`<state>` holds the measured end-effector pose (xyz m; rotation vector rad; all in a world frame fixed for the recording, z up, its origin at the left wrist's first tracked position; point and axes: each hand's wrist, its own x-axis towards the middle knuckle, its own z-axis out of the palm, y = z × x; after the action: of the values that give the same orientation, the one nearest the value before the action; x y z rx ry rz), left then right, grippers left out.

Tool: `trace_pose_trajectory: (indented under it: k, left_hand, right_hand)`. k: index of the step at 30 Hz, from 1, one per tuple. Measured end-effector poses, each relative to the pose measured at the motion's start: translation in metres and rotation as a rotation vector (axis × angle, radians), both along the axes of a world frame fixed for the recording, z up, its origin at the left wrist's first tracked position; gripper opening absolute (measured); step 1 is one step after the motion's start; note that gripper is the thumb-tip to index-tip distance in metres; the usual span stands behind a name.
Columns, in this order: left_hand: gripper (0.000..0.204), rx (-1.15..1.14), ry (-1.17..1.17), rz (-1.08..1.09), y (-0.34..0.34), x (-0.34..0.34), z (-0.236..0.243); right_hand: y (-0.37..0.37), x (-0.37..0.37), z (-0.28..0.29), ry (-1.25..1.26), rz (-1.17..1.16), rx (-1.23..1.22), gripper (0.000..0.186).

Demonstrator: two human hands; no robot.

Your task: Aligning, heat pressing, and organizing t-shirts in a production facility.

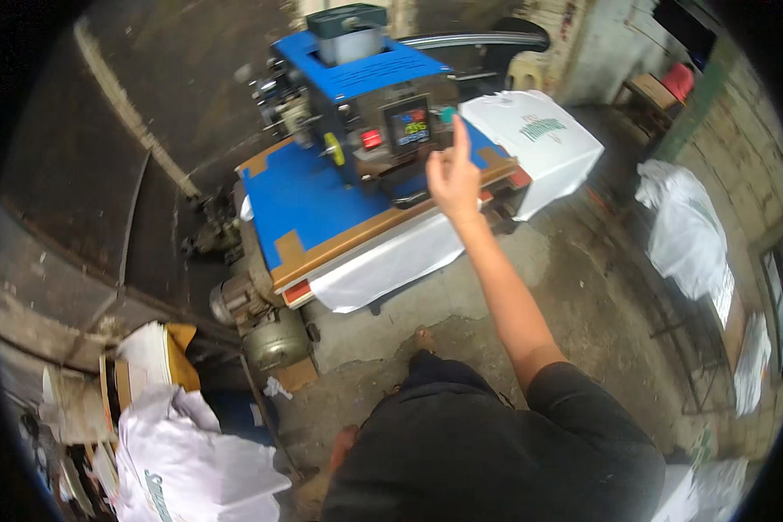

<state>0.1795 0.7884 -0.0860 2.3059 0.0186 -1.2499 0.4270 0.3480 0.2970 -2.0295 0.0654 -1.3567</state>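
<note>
I have the right hand (455,178) raised, index finger straight and the other fingers partly curled, nothing visibly gripped; I take that shape to suit a single fingertip at the green button (448,114), though I can't tell whether they touch; the left hand is out of my sight, so I cannot tell its state.

Just left of the right hand I see the screen (411,126), then the red button (371,139), both on the face of the machine (352,126), probably set there for easy reach; farther left spreads the blue sheet (313,191), with brown tape (289,250) at its corner, likely holding it flat.

Beyond the hand, a pale cup (352,49) stands in the machine's top; its dark green lid (348,17) hides any contents; right of the hand sits a white-wrapped box (548,143), and farther right a bulging white bag (683,226), both hiding their contents.
</note>
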Motion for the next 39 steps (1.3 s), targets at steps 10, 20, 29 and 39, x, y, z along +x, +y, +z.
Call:
trace_pose_trajectory:
  k: [10,20,29,39]
  left_hand:
    - [0.039,-0.064,0.119,-0.092,-0.013,0.028,-0.019]
    - [0.040,-0.010,0.120,-0.057,-0.061,0.080,0.009]
    - [0.040,-0.146,0.156,-0.190,-0.197,0.118,0.018]
    - [0.048,-0.511,-0.103,-0.160,-0.506,0.214,0.089]
  right_hand:
    - [0.011,-0.009,0.016,0.335,0.009,0.093,0.070]
    - [0.010,-0.024,0.025,0.312,0.207,0.076,0.078]
    - [-0.064,-0.114,-0.026,0.148,0.528,-0.130,0.069]
    - [-0.306,-0.373,-0.138,0.458,-0.544,0.880,0.025]
